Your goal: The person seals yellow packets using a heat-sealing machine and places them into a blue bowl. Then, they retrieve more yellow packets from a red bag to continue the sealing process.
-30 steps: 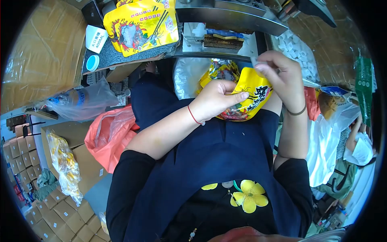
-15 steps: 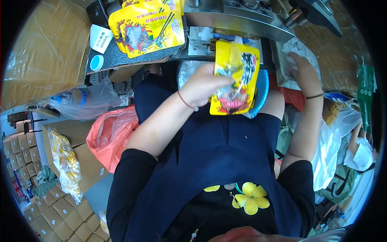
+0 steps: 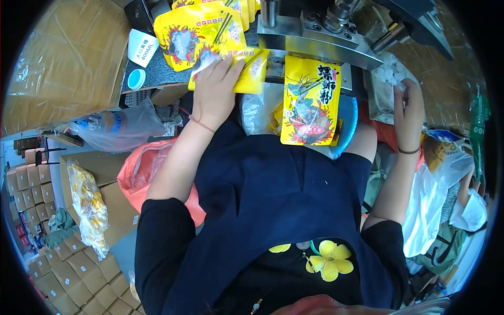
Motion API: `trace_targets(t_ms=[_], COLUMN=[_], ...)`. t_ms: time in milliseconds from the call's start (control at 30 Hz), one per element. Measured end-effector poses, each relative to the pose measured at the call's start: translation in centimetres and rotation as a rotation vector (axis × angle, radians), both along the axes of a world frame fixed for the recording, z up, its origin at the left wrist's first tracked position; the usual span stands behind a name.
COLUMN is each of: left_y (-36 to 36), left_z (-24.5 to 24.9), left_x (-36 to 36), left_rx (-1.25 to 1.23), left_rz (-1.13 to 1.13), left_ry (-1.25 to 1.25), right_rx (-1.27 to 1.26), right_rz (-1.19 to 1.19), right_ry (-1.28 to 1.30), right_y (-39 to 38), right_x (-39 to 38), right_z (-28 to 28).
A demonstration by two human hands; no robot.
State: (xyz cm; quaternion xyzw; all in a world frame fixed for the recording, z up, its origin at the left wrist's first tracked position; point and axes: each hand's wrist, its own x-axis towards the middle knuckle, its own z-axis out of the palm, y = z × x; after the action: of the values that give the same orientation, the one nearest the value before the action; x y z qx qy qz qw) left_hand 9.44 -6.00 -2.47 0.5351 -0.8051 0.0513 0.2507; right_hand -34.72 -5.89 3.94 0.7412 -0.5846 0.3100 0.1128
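Note:
My left hand (image 3: 215, 92) grips a yellow printed pouch (image 3: 249, 76), slightly blurred, at the near edge of the pouch stack (image 3: 181, 44). Another yellow pouch (image 3: 311, 105) hangs below the metal press (image 3: 320, 44), printed side up, above a blue-rimmed container (image 3: 350, 123). No hand is on that second pouch. At the right, my right hand (image 3: 410, 113) is at the edge of a clear bin (image 3: 379, 100) holding white pieces. Its fingers are bent together, and what they hold, if anything, is too small to tell.
A white label cup (image 3: 142, 48) and a teal cap (image 3: 136, 79) stand left of the pouches, by a dark phone (image 3: 139, 16). Cardboard boxes (image 3: 63, 63) flank the bench. A red bag (image 3: 139, 170) lies lower left; a clear plastic bag (image 3: 428, 194) hangs at the right.
My left hand has moved left from the pouch at the press to the stack and now grips another pouch. My right hand has shifted slightly down, its fingers closer together. The view has shifted a little.

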Motion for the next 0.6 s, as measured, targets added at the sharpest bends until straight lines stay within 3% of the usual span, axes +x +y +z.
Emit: trace_targets(t_ms=[33, 67, 167, 200, 233, 300, 367, 433, 500, 533, 600], left_y=[0.7, 1.3, 3.0, 3.3, 3.5, 3.6, 4.3, 4.6, 5.1, 5.3, 5.6], left_z=[-0.1, 0.2, 2.6, 3.0, 2.4, 2.6, 4.0, 2.6, 1.7, 1.8, 2.3], left_x=[0.3, 0.3, -2.4, -3.2, -4.2, -5.6, -8.2, -9.9, -11.2, -11.8, -12.3], left_rx=[0.083, -0.021, 0.429, 0.485, 0.561, 0.551, 0.74, 0.876, 0.902, 1.042, 1.121], left_rz=[-0.03, 0.09, -0.026, -0.08, -0.166, -0.23, -0.276, -0.323, -0.451, -0.487, -0.436], left_ry=[0.087, 0.168, 0.89, 0.773, 0.869, 0.622, 0.719, 0.853, 1.011, 1.154, 1.143], right_rx=[0.048, 0.172, 0.27, 0.34, 0.382, 0.354, 0.46, 0.273, 0.251, 0.308, 0.437], right_rz=[0.004, 0.016, 0.356, 0.474, 0.597, 0.604, 0.604, 0.66, 0.678, 0.665, 0.644], right_ry=[-0.108, -0.122, -0.227, -0.228, -0.294, -0.513, -0.805, -0.493, -0.338, -0.455, -0.684], right_y=[0.6, 1.0, 1.8, 2.0, 1.9, 2.2, 2.2, 1.3, 0.6, 0.8, 1.6], right_x=[0.9, 2.0, 6.8, 7.8, 8.6, 9.9, 10.8, 11.8, 10.8, 10.1, 8.4], right_z=[-0.1, 0.1, 0.1, 0.9, 1.2, 1.9, 3.3, 3.8, 3.2, 3.1, 3.0])
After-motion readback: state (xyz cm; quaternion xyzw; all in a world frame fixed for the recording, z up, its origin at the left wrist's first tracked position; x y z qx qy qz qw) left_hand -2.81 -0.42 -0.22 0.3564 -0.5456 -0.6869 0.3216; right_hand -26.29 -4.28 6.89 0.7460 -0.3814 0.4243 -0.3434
